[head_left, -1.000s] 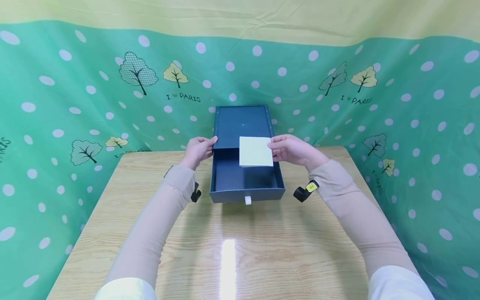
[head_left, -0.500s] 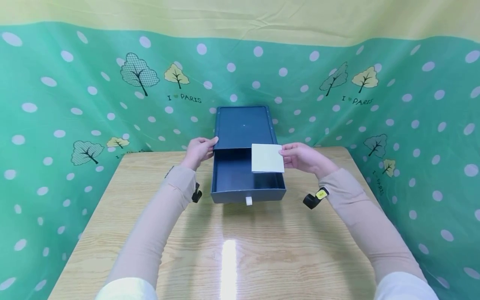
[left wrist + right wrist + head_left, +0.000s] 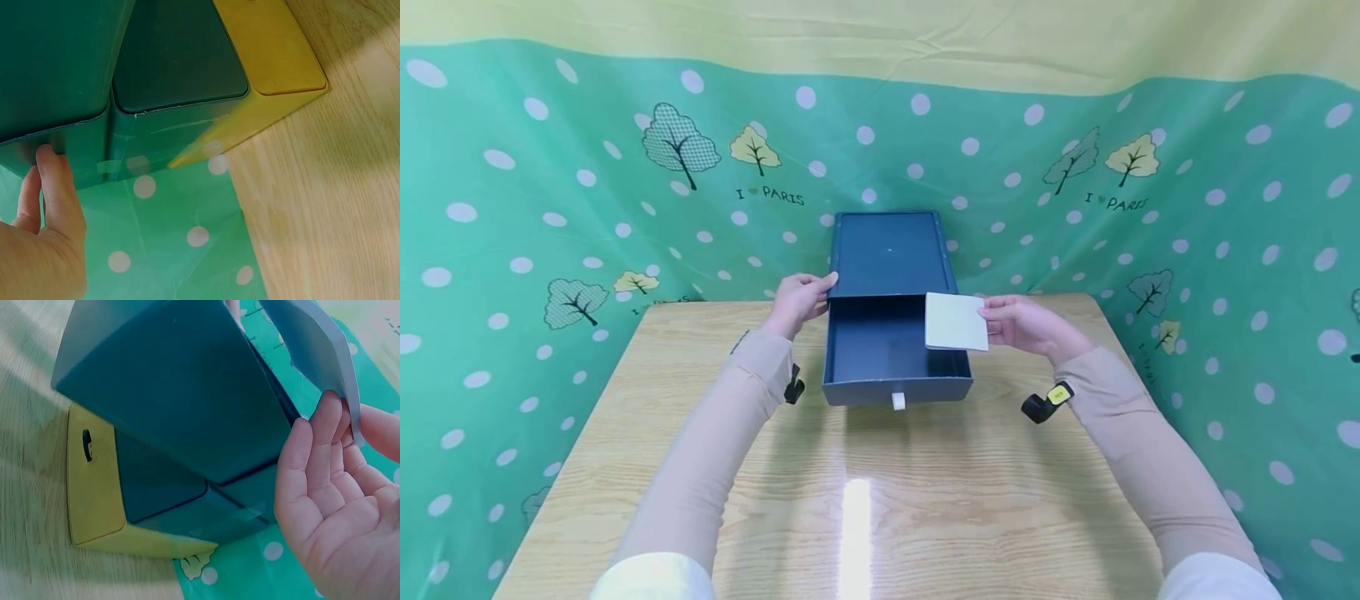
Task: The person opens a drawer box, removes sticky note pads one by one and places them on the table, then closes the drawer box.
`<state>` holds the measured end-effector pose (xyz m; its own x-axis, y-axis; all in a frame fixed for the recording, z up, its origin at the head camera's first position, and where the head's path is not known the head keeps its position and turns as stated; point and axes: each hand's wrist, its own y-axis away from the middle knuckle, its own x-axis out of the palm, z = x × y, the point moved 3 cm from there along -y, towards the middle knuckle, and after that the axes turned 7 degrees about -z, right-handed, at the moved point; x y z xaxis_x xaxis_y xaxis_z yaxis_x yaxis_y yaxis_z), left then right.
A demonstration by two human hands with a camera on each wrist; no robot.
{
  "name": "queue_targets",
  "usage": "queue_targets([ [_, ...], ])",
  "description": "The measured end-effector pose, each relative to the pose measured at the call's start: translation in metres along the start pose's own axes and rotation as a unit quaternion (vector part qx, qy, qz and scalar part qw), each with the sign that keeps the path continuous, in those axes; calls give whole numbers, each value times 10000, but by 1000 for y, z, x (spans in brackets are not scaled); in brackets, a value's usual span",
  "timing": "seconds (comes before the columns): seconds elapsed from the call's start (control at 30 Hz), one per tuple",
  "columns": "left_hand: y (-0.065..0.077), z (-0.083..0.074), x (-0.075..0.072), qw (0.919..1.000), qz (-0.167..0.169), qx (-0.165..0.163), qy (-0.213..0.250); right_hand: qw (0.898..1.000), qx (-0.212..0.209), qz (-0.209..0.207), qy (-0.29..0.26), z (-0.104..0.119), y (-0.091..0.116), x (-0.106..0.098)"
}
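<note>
A dark blue drawer cabinet [image 3: 887, 250] stands at the table's back edge, its top drawer [image 3: 880, 354] pulled out and showing a white tab at the front. My left hand [image 3: 800, 302] rests against the cabinet's left side near the front edge; in the left wrist view its fingers [image 3: 53, 181] press straight on that side. My right hand [image 3: 1026, 323] pinches the right edge of a thin, square white notepad [image 3: 957, 322], held over the drawer's right part. The right wrist view shows the notepad [image 3: 322, 347] edge-on, slightly bowed, between thumb and fingers.
Below the top drawer sit another dark drawer [image 3: 181, 56] and a yellow drawer [image 3: 278, 53] at the bottom. A green dotted curtain [image 3: 700, 217] hangs close behind and on both sides. The wooden table [image 3: 955, 500] carries a bright light reflection in front.
My right hand has carried the notepad rightward and slightly toward me, from over the drawer's middle to its right side. My left hand and the cabinet stay put.
</note>
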<state>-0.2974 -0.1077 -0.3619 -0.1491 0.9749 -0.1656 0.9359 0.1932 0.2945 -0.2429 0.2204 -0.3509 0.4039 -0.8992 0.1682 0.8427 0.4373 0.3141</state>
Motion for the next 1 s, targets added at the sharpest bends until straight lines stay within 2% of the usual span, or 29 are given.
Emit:
queue_targets([
  [0.4, -1, 2, 0, 10000, -5, 53, -42, 9993, -81, -85, -355, -8, 5, -26],
  [0.67, -1, 2, -1, 10000, -44, 45, 10, 9971, 70, -193, -738, -20, 5, -47],
  [0.87, -2, 3, -1, 10000, -51, 12, 48, 9962, 209, -310, -781, -29, 5, -60],
  [1.0, -3, 3, 0, 10000, -44, 23, 64, 9963, 333, -504, -607, -35, 6, -69],
])
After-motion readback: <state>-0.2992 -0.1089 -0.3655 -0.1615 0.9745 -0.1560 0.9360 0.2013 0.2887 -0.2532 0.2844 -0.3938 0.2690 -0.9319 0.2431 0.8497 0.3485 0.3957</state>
